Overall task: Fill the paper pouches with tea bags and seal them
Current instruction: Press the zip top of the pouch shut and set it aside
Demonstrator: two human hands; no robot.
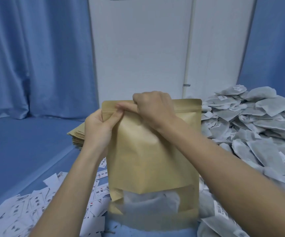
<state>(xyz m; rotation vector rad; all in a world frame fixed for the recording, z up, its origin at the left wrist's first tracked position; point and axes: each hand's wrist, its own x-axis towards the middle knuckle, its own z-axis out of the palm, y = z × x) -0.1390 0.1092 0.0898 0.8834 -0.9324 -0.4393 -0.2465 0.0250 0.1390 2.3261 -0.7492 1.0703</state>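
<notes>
**2 hands on the top of a brown paper pouch**

I hold a brown paper pouch upright in front of me, its base low over the blue surface. My left hand grips the pouch's upper left corner, thumb across the front at the zip strip, the fingers curled behind the paper. My right hand is clenched on the top edge near the middle, knuckles up, pinching the strip just beside my left thumb. The 2 hands are nearly touching. The right part of the top edge stands free of both hands.

Through the clear window near the pouch's bottom, pale tea bags show inside; I cannot tell how many. The paper above the window is creased and bulges a little.

To my right a large heap of loose grey tea bags spreads over the surface, some with small white tags. Behind my left hand lies a flat stack of spare pouches, the same brown paper. Small white printed labels are scattered at lower left, a few partly hidden by the pouch and my left forearm.

Blue curtains hang at the back on both sides of a white wall panel.
</notes>
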